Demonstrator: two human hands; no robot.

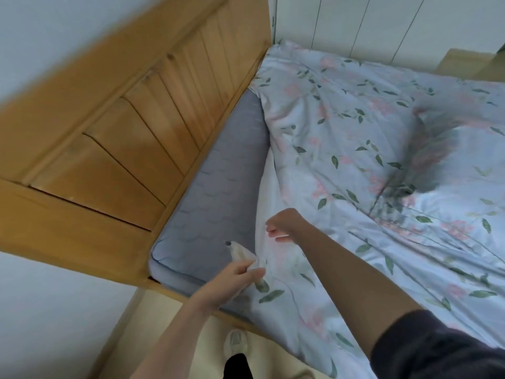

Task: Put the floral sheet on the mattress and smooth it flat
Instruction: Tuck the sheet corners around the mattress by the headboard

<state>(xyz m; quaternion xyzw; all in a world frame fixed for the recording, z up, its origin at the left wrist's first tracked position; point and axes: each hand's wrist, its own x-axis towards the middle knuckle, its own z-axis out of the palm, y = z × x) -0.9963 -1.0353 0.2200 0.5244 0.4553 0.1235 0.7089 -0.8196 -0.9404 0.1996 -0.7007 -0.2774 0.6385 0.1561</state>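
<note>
Pinching a bunched corner of the floral sheet (341, 119) in the left hand (235, 273), forearm reaching forward over the mattress (218, 192) edge. Curling the right hand (284, 222) into a loose fist just above the sheet's turned-back white underside, arm outstretched; impossible to tell whether gripping cloth. Spread rumpled and creased across most of the bed, leaving a grey quilted strip bare beside the wooden headboard (123, 119).

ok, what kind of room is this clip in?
Most likely a bedroom: a grey mattress sits in a wooden bed frame, partly covered by a floral sheet.
</note>
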